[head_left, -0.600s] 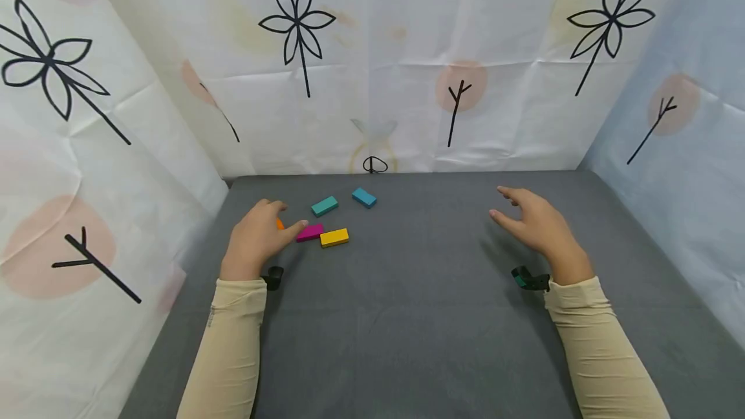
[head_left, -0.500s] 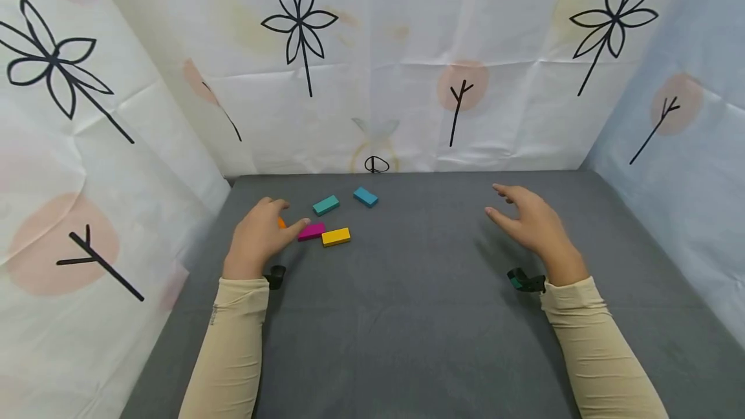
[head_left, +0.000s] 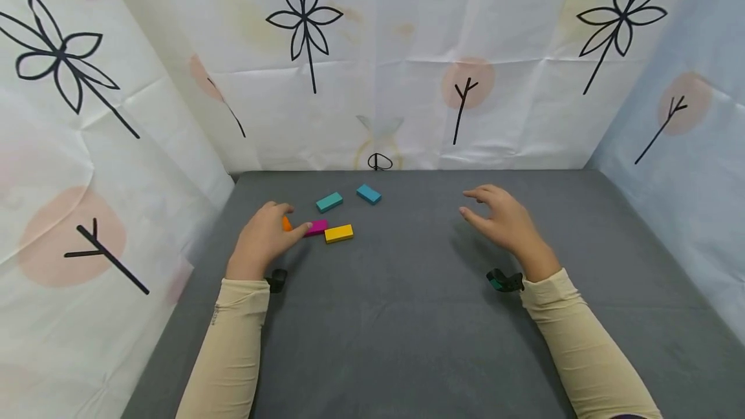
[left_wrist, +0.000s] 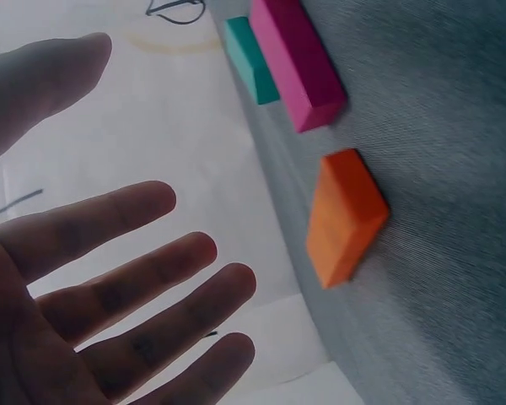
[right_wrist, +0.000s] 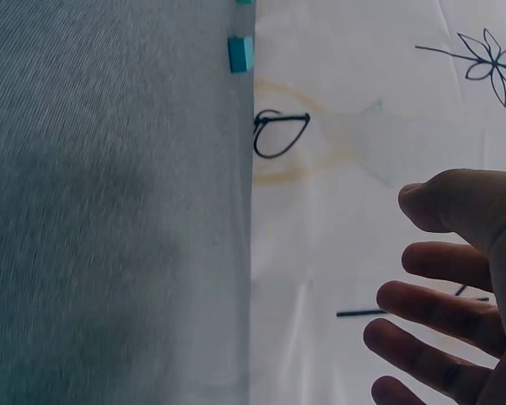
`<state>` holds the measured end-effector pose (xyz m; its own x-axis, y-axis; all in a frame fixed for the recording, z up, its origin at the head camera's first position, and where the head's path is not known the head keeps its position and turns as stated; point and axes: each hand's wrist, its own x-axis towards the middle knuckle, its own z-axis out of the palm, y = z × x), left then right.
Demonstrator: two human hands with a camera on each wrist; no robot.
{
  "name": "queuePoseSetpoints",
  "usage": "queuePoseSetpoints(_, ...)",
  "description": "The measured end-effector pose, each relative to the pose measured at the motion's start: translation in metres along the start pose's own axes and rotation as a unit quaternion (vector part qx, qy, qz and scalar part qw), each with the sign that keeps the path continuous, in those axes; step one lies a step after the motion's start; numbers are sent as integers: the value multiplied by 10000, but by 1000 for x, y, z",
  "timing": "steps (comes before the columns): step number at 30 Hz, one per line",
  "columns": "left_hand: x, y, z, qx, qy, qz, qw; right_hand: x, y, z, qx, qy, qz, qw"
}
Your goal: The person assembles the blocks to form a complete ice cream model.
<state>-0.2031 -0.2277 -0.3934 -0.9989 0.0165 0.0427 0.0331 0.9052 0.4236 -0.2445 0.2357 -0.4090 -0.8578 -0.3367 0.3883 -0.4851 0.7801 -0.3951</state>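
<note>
My left hand (head_left: 264, 238) hovers at the left side of the blocks with its fingers spread, holding nothing. Nearest to it is an orange block (left_wrist: 347, 218), partly hidden behind the hand in the head view. The left thumb overlaps the end of a magenta block (head_left: 317, 227) in that view. A yellow block (head_left: 339, 233) lies at the magenta one's right end. Farther back are a teal block (head_left: 329, 202) and a blue block (head_left: 369, 194). My right hand (head_left: 505, 222), fingers apart and holding nothing, is over the table's right half, well away from the blocks.
A dark grey cloth covers the table (head_left: 372, 341). White printed sheets (head_left: 419, 31) stand along its back and both sides. Each wrist carries a small dark camera mount, such as the one at the right wrist (head_left: 505, 280).
My right hand has moved left, toward the middle of the table. The left hand has stayed nearly in place, and the blocks lie as before while the head view has shifted slightly.
</note>
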Motion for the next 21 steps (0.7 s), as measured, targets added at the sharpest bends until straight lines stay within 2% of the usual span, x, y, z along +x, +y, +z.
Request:
queuePoseSetpoints(9,0,-14,4,-77,221,50,9997,21,-21,19,402,-220,-254,9986)
queuePoseSetpoints(21,9,-25,11,-131,270,-414,9987,43,-53,58,807,-757,-395,9931)
